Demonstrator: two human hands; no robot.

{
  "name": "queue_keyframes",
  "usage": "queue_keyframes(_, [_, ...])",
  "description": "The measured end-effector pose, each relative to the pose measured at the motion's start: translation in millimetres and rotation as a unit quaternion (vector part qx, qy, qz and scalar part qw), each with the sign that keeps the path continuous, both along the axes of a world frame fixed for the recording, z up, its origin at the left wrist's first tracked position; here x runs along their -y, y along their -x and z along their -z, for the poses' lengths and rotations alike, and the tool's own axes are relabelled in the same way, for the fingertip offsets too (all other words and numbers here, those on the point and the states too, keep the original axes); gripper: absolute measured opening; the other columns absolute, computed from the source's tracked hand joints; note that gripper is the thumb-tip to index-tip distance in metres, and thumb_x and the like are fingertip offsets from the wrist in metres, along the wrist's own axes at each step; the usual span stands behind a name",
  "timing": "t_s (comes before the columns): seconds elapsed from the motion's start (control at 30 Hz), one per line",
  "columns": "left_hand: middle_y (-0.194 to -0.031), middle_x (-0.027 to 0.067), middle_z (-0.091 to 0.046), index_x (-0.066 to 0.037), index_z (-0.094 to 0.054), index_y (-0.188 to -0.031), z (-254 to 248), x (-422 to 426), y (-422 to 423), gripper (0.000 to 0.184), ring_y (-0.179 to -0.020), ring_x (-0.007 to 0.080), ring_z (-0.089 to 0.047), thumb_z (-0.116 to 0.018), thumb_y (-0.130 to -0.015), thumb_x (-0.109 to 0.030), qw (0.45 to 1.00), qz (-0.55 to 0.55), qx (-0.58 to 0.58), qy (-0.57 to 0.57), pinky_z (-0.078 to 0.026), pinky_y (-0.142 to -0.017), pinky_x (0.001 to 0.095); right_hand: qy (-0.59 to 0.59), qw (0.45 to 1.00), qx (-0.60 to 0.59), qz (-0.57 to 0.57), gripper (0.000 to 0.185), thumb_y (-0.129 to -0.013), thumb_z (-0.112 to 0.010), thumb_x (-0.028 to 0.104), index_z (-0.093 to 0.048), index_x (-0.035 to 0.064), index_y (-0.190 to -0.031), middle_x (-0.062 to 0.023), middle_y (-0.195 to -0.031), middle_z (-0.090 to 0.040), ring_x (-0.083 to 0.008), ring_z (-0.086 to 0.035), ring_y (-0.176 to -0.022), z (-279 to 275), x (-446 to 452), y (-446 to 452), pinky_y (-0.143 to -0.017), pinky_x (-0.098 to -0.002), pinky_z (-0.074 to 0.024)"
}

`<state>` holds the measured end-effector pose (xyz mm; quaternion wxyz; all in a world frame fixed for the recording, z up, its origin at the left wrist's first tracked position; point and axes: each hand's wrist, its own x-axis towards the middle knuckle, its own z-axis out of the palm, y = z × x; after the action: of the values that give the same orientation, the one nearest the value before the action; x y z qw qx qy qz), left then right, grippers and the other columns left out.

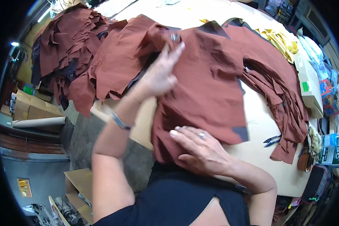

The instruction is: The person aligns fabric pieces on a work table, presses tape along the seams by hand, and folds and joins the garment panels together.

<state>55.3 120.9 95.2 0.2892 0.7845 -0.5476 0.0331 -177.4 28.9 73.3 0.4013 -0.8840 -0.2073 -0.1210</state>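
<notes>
A reddish-brown fabric garment piece [207, 86] lies across the table in front of me, one dark patch at its lower right corner. My left hand [162, 71] reaches to its upper left edge, fingers stretched out and thumb apart, with the fingertips at a raised fold by a metal zipper end [174, 37]. This fold is slightly blurred. Flat on the lower part of the cloth rests my right hand [205, 150], its fingers extended. Another brown piece [118, 56] lies to the left, partly under the fold.
A tall heap of brown cut pieces [69, 45] stands at the far left. Gathered brown garments with zippers [282, 86] lie on the right. Blue-handled snips [272, 141] lie near them on the pale table [258, 116]. Yellow cloth [278, 41] and a white box [308, 84] sit beyond.
</notes>
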Motion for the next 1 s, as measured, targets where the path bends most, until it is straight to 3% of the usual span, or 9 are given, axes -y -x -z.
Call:
queue_keyframes(0.17, [-0.146, 0.0158, -0.029, -0.006, -0.029, -0.142, -102.1, -42.8, -128.4, 0.081, -0.138, 0.0246, -0.022, -0.041, -0.063, 0.009, 0.980, -0.017, 0.187, -0.063, -0.016, -0.113, 0.0303, 0.036, 0.998, 0.011, 0.057, 0.070, -0.070, -0.069, 0.002, -0.037, 0.0049, -0.133, -0.0185, -0.127, -0.049, -0.0344, -0.051, -0.112, 26.2, 27.5, -1.0, -0.093, -0.0434, -0.0410])
queue_keyframes(0.2, [-0.146, 0.0160, -0.030, -0.018, -0.034, -0.141, -144.2, -53.7, -115.2, 0.086, -0.137, 0.0330, -0.023, -0.069, -0.062, -0.014, 0.973, -0.065, 0.140, -0.170, -0.018, -0.113, 0.0385, 0.038, 0.997, 0.012, 0.070, 0.065, -0.073, -0.065, 0.004, -0.040, 0.0042, -0.132, -0.0172, -0.126, -0.049, -0.0324, -0.053, -0.109, 35.8, 29.6, -3.2, -0.091, -0.0423, -0.0419])
queue_keyframes(0.3, [-0.149, 0.0130, -0.025, -0.015, -0.032, -0.142, -152.5, -90.8, -196.6, 0.075, -0.137, 0.0283, -0.024, -0.043, -0.071, 0.005, 0.946, -0.135, 0.096, -0.279, -0.016, -0.113, 0.0398, 0.079, 0.992, -0.008, 0.103, 0.065, -0.071, -0.064, 0.002, -0.040, 0.0049, -0.132, -0.0150, -0.125, -0.051, -0.0277, -0.055, -0.105, 56.4, 32.6, -12.0, -0.087, -0.0391, -0.0421])
queue_keyframes(0.4, [-0.152, 0.0095, -0.016, -0.024, -0.032, -0.142, -106.8, -92.3, -192.0, 0.061, -0.136, 0.0366, -0.022, -0.052, -0.084, -0.021, 0.800, -0.465, 0.173, -0.338, -0.017, -0.107, 0.0594, 0.117, 0.987, 0.049, 0.098, 0.064, -0.071, -0.063, 0.003, -0.042, 0.0064, -0.131, -0.0120, -0.122, -0.053, -0.0237, -0.056, -0.101, 64.2, 36.0, -17.0, -0.085, -0.0352, -0.0410])
queue_keyframes(0.5, [-0.154, 0.0037, -0.009, -0.034, -0.028, -0.142, 35.4, -128.0, -271.8, 0.070, -0.138, 0.0403, -0.014, -0.045, -0.082, -0.065, 0.866, -0.409, 0.096, -0.271, -0.011, -0.101, 0.0711, 0.138, 0.984, 0.050, 0.104, 0.062, -0.071, -0.063, 0.003, -0.044, 0.0075, -0.130, -0.0097, -0.120, -0.054, -0.0210, -0.056, -0.098, 67.7, 35.9, -15.3, -0.086, -0.0332, -0.0393])
queue_keyframes(0.7, [-0.154, -0.0037, -0.009, -0.038, -0.018, -0.143, 116.8, -118.8, -220.4, 0.056, -0.138, 0.0389, -0.013, -0.032, -0.092, -0.052, 0.844, -0.476, 0.002, -0.248, -0.011, -0.097, 0.0750, -0.106, 0.981, -0.154, 0.044, 0.040, -0.075, -0.065, 0.006, -0.054, 0.0056, -0.113, -0.0105, -0.106, -0.060, -0.0250, -0.058, -0.094, 30.5, 40.0, 0.7, -0.080, -0.0354, -0.0447])
queue_keyframes(0.8, [-0.153, -0.0019, -0.011, -0.033, -0.021, -0.143, 108.6, -130.4, -231.2, 0.056, -0.137, 0.0396, -0.015, -0.036, -0.091, -0.048, 0.833, -0.490, -0.018, -0.258, -0.012, -0.096, 0.0764, -0.358, 0.861, -0.193, -0.305, 0.019, -0.084, -0.060, 0.012, -0.057, 0.0005, -0.098, -0.0150, -0.096, -0.058, -0.0317, -0.057, -0.092, -29.3, 37.8, 16.1, -0.078, -0.0372, -0.0460])
queue_keyframes(0.87, [-0.152, 0.0013, -0.013, -0.029, -0.025, -0.142, 114.9, -131.4, -246.8, 0.056, -0.137, 0.0394, -0.015, -0.038, -0.091, -0.048, 0.819, -0.502, -0.016, -0.276, -0.011, -0.095, 0.0780, -0.410, 0.817, -0.135, -0.384, 0.064, -0.078, -0.065, 0.052, -0.053, -0.0044, -0.104, -0.0233, -0.093, -0.057, -0.0431, -0.055, -0.083, -34.9, 10.8, 42.6, -0.068, -0.0467, -0.0447])
queue_keyframes(1.0, [-0.135, 0.0123, -0.043, -0.010, -0.051, -0.123, 119.5, -110.8, -292.8, 0.042, -0.126, 0.0307, -0.040, -0.058, -0.083, -0.020, 0.901, -0.398, 0.168, 0.021, -0.032, -0.102, 0.0505, -0.357, 0.859, -0.136, -0.341, 0.073, -0.071, -0.065, 0.056, -0.051, -0.0033, -0.110, -0.0274, -0.100, -0.055, -0.0440, -0.054, -0.089, -55.3, 2.6, 55.8, -0.072, -0.0462, -0.0456])
